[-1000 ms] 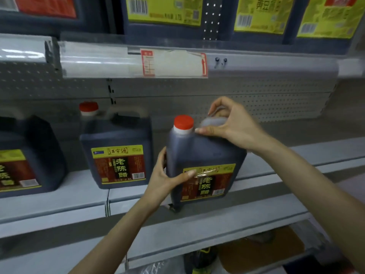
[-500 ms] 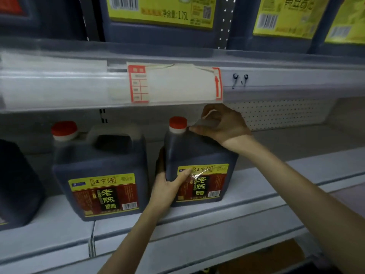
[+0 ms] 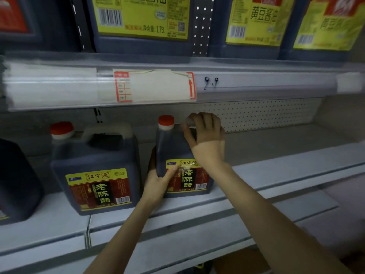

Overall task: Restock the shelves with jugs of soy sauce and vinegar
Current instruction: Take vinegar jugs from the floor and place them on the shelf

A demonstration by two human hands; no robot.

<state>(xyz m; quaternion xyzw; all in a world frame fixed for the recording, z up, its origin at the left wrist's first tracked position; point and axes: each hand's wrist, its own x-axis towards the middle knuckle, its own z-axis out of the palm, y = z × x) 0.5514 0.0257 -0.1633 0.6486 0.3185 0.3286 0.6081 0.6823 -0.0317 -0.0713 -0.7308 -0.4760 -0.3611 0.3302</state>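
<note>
A dark vinegar jug (image 3: 173, 149) with a red cap and a yellow-and-red label stands on the grey middle shelf (image 3: 286, 175). My right hand (image 3: 205, 135) grips its top handle from above. My left hand (image 3: 158, 182) holds its lower left corner, thumb across the label. A second identical vinegar jug (image 3: 94, 169) stands just to the left, a narrow gap between the two. Part of a third dark jug (image 3: 17, 182) shows at the far left edge.
The upper shelf carries several soy sauce jugs (image 3: 142, 18) with yellow labels; its front rail (image 3: 256, 84) holds a red-and-white price tag (image 3: 154, 87). To the right of the held jug the shelf is bare back to the pegboard wall (image 3: 266, 113). A lower shelf edge (image 3: 177, 244) runs beneath.
The held jug has gone from the shelf's front edge deeper onto the shelf, beside the second jug. Both hands kept their hold and my view has moved closer.
</note>
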